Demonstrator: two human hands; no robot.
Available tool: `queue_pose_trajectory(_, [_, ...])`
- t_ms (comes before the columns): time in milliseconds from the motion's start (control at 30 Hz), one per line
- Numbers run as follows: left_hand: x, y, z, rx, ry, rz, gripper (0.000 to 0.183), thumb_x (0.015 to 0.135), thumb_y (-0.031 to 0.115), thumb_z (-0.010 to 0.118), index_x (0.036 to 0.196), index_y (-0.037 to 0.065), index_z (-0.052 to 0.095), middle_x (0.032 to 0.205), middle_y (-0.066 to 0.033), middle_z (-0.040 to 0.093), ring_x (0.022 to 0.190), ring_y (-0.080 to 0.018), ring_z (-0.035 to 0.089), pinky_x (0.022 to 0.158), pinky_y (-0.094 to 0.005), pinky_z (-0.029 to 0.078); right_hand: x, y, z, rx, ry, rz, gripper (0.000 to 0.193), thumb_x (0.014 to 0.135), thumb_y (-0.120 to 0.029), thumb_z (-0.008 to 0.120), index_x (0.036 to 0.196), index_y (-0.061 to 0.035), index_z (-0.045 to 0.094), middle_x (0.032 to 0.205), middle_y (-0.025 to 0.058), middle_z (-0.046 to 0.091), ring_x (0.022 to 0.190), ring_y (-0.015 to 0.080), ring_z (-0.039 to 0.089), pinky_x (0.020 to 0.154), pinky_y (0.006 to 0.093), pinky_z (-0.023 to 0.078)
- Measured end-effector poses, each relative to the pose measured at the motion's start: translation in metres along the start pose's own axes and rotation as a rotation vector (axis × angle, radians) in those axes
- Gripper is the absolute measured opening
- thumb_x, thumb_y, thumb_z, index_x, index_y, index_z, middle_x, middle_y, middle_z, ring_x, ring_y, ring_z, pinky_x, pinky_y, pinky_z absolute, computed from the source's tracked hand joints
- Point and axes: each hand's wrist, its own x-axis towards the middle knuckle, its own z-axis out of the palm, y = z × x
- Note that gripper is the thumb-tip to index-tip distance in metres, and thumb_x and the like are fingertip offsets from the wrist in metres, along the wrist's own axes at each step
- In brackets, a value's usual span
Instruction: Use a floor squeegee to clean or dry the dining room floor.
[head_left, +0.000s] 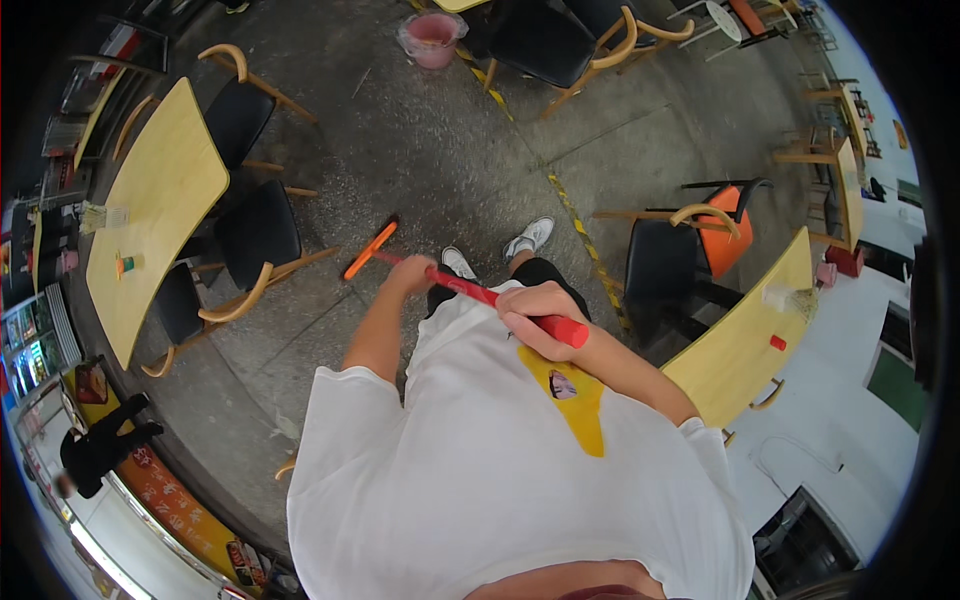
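Observation:
A floor squeegee with a red pole (465, 285) and a narrow orange head (371, 250) slants across in front of my body. Its head rests on or just over the grey floor, ahead and to the left of my shoes. My left hand (408, 275) is wrapped round the lower part of the pole. Higher up, close to the thick red end, my right hand (543, 315) grips the pole in front of my white shirt. The palms and some fingers are hidden.
Yellow tables stand to my left (150, 220) and right (740, 350). A black chair (258, 225) is at the left, an orange-backed one (722, 232) at the right. A pink bucket (433, 40) with a plastic liner stands ahead. A person in black (95, 445) is at far left.

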Motion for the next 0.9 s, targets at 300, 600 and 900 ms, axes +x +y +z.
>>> queue_pose_trajectory(300, [0.006, 0.027, -0.015, 0.071, -0.021, 0.0, 0.01, 0.075, 0.017, 0.068, 0.083, 0.011, 0.069, 0.09, -0.0129, 0.071, 0.092, -0.0344, 0.068, 0.076, -0.0465, 0.054, 0.003, -0.008, -0.004, -0.02, -0.015, 0.035, 0.02, 0.089, 0.002, 0.056, 0.07, 0.0028, 0.05, 0.061, 0.0117, 0.047, 0.054, 0.0276, 0.049, 0.054, 0.0367, 0.039])
queue_pose_trajectory(600, [0.068, 0.064, -0.059, 0.014, 0.21, 0.208, 0.008, 0.074, 0.014, 0.069, 0.079, 0.011, 0.064, 0.087, -0.0105, 0.068, 0.089, -0.0346, 0.066, 0.074, -0.0454, 0.053, 0.014, -0.03, -0.003, -0.203, 0.087, -0.128, 0.02, 0.078, 0.008, 0.057, 0.063, 0.0013, 0.046, 0.059, 0.0114, 0.044, 0.053, 0.0313, 0.045, 0.054, 0.0386, 0.04])
queue_pose_trajectory(900, [0.024, 0.02, -0.033, 0.025, 0.074, 0.176, 0.007, 0.074, 0.012, 0.068, 0.081, 0.009, 0.067, 0.086, -0.0144, 0.069, 0.088, -0.0355, 0.067, 0.076, -0.0459, 0.053, -0.005, -0.012, -0.009, -0.053, 0.133, -0.15, 0.016, 0.083, 0.003, 0.054, 0.067, 0.0016, 0.051, 0.061, 0.0113, 0.047, 0.054, 0.026, 0.049, 0.055, 0.0353, 0.039])
